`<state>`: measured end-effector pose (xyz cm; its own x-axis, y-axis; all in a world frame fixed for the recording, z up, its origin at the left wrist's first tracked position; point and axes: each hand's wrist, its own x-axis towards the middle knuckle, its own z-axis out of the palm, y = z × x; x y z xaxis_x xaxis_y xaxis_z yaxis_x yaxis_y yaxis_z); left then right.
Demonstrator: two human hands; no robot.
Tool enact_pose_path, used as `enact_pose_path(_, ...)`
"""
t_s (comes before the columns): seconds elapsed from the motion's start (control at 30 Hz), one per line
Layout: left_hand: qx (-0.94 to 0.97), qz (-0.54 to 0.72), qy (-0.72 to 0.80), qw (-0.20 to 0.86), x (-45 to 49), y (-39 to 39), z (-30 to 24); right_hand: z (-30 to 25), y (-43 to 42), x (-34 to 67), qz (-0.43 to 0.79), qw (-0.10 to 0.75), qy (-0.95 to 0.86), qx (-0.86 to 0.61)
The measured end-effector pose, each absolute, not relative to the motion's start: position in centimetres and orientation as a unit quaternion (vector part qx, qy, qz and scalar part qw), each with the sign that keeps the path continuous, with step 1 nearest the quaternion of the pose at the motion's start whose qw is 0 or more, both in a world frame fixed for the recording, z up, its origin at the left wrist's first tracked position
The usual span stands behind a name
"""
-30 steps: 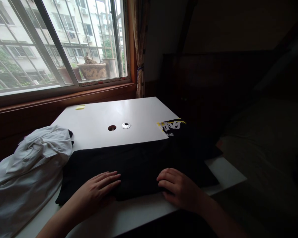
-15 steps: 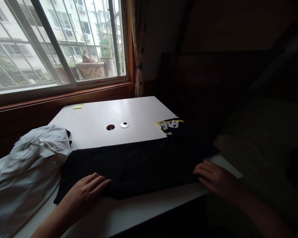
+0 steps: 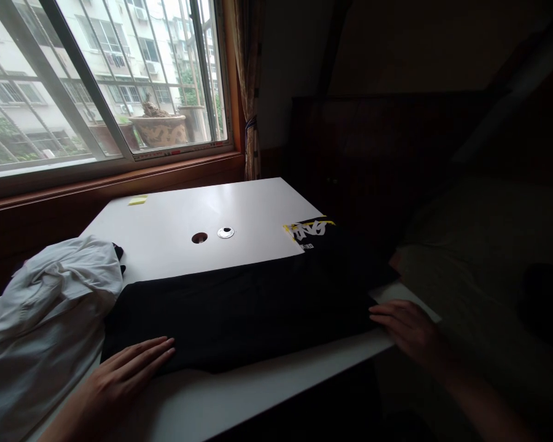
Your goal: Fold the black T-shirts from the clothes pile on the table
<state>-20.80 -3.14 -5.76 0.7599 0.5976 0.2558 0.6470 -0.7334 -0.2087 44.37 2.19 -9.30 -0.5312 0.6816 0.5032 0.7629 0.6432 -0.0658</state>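
A black garment, probably a shirt, lies folded lengthwise across the white table. White lettering and yellow stripes show on its far right part. My left hand rests flat on the garment's near left edge, fingers stretched out and close together. At the near right edge, the fingertips of my right hand touch the cloth, fingers extended. Neither hand grips anything. The garment's right end fades into shadow.
White crumpled cloth is heaped at the table's left. A round hole and a small round cover are mid-table. A yellow slip sits near the far edge. Beyond are a barred window and a curtain.
My left hand has slid left along the garment, its fingers now straighter and flatter. My right hand has shifted slightly right, its fingers straighter. The whole view has moved slightly.
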Motion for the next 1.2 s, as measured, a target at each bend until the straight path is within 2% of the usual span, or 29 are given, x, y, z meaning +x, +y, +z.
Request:
enact_pose_path(0.17, -0.925, -0.1, -0.335, 0.149, -22.7, -3.5, -5.4, -9.9, 2.2, 45.2, -0.07, 0.284, -0.857, -0.424)
enact_pose_path(0.37, -0.917, -0.099, -0.366, 0.127, -23.3, -4.1, -6.0, -9.2, 1.9, 45.0, -0.062, 0.267, -0.855, -0.44)
enact_pose_path(0.47, -0.91, -0.089, -0.386, 0.122, -22.9, -3.9, -5.7, -8.5, 2.2, 44.7, -0.076, 0.29, -0.846, -0.442)
enact_pose_path(0.63, -0.89, -0.119, -0.421, 0.131, -20.0, -1.1, -5.7, -6.4, 4.1, 39.1, -0.058, 0.311, -0.839, -0.443)
enact_pose_path(0.73, -0.875, -0.112, -0.454, 0.121, -17.4, 1.9, -6.4, -5.9, 6.1, 33.1, -0.033, 0.272, -0.854, -0.442)
enact_pose_path(0.9, -0.841, -0.06, -0.533, 0.074, -15.6, 7.2, -7.9, -7.2, 10.3, 27.1, -0.016, 0.15, -0.883, -0.445)
enact_pose_path(1.03, -0.795, -0.015, -0.605, 0.049, -17.4, 9.2, -9.3, -8.5, 14.0, 28.8, 0.011, 0.091, -0.869, -0.486)
enact_pose_path(1.2, -0.761, -0.023, -0.646, 0.056, -20.4, 9.0, -10.6, -9.2, 17.1, 34.0, 0.039, 0.071, -0.821, -0.565)
